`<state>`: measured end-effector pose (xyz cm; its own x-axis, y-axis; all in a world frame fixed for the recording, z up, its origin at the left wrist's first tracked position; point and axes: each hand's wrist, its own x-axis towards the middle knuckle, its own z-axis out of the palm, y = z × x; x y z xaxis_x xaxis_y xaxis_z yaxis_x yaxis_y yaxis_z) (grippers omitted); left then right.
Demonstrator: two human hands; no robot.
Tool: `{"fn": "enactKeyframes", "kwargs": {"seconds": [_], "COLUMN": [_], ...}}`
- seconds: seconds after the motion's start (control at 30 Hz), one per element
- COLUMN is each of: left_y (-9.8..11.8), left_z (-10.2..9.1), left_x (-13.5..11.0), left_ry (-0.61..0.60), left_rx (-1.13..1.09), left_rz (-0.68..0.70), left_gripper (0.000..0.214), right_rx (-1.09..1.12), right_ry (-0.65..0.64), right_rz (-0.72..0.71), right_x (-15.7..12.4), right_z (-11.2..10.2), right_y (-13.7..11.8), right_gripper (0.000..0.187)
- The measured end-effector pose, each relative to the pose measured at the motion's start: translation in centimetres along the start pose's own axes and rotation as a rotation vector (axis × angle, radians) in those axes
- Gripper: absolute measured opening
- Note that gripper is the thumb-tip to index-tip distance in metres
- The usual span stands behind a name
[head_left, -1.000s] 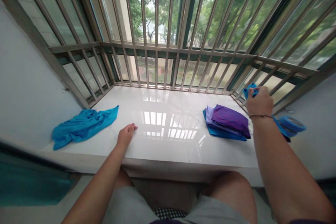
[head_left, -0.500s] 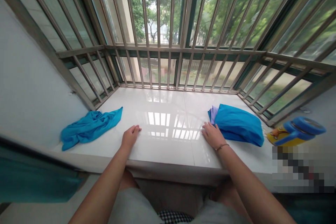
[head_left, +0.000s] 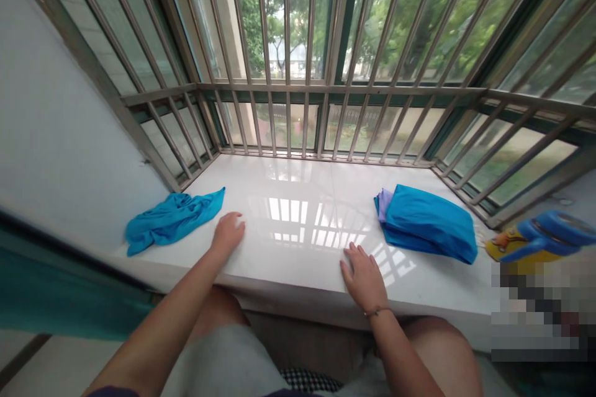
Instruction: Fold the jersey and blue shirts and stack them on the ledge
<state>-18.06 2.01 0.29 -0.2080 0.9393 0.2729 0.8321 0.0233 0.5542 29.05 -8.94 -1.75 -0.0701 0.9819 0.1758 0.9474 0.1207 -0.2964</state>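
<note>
My left hand (head_left: pixel 228 232) rests on the white windowsill (head_left: pixel 298 183) with its fingers curled in loosely, and nothing shows in them. Just to its left lies a crumpled blue cloth (head_left: pixel 172 221), one corner stretched toward the hand but apart from it. My right hand (head_left: pixel 364 276) lies palm down near the sill's front edge, fingers spread and holding nothing. Beyond it to the right is a folded blue cloth (head_left: pixel 428 221), with a lilac piece of fabric (head_left: pixel 383 205) poking out of its left end. The right hand does not touch this bundle.
Metal bars (head_left: pixel 321 90) run round the bay window behind the sill. A blue and yellow bottle (head_left: pixel 535 239) stands at the far right, above a pixelated patch. A white wall (head_left: pixel 69 136) and a teal curtain (head_left: pixel 60 298) are on the left.
My right hand has drawn away from the folded blue cloth, back and left toward the sill's front edge. The left hand has shifted slightly toward the crumpled cloth. The view has moved a little.
</note>
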Motion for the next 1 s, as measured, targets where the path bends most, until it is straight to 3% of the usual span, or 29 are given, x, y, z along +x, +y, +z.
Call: {"fn": "enactKeyframes", "kwargs": {"seconds": [0.1,0.17,0.23,0.3,0.47,0.57,0.63,0.73,0.8,0.87,0.93,1.0], "left_y": [-3.3,-5.3,-6.1,-5.5,0.5,5.4,8.7,13.2,15.3,16.6,16.8,16.0], "left_z": [-3.5,-5.4,-6.0,-5.2,1.2,4.7,5.6,4.6,3.1,1.7,0.7,0.3], "left_x": [1.9,2.7,2.9,2.2,-3.0,-9.0,-13.4,-19.1,-21.7,-23.0,-23.1,-22.2], "left_ry": [0.157,0.129,0.067,0.048,-0.040,-0.198,-0.337,-0.644,-0.891,-1.036,-1.012,-0.847], "left_rx": [0.214,0.306,0.315,0.295,0.196,-0.014,-0.158,-0.348,-0.424,-0.472,-0.523,-0.558], "left_rz": [-0.142,-0.266,-0.301,-0.253,-0.028,0.179,0.273,0.403,0.454,0.448,0.374,0.244], "left_gripper": [0.048,0.041,0.030,0.025,0.019,0.027,0.032,0.027,0.023,0.024,0.025,0.031], "right_rx": [0.006,0.006,0.010,0.016,0.014,0.042,0.112,0.261,0.344,0.436,0.558,0.663], "right_ry": [0.013,0.014,0.021,0.032,0.023,0.021,0.023,-0.034,-0.124,-0.199,-0.214,-0.197], "right_rz": [-0.009,-0.006,-0.003,-0.001,-0.004,-0.027,-0.097,-0.251,-0.315,-0.325,-0.288,-0.223], "right_x": [0.0,0.0,-0.1,-0.1,0.0,-0.3,-0.9,-2.5,-4.1,-5.9,-7.7,-9.3], "right_z": [-0.2,-0.2,-0.2,-0.1,-0.2,-0.5,-0.7,-0.8,-0.8,-0.9,-1.2,-1.8], "right_y": [-0.1,-0.2,-0.2,-0.3,-0.1,-0.4,-1.0,-2.4,-3.2,-3.8,-4.1,-4.3], "right_gripper": [0.048,0.047,0.047,0.046,0.048,0.052,0.061,0.068,0.052,0.036,0.035,0.040]}}
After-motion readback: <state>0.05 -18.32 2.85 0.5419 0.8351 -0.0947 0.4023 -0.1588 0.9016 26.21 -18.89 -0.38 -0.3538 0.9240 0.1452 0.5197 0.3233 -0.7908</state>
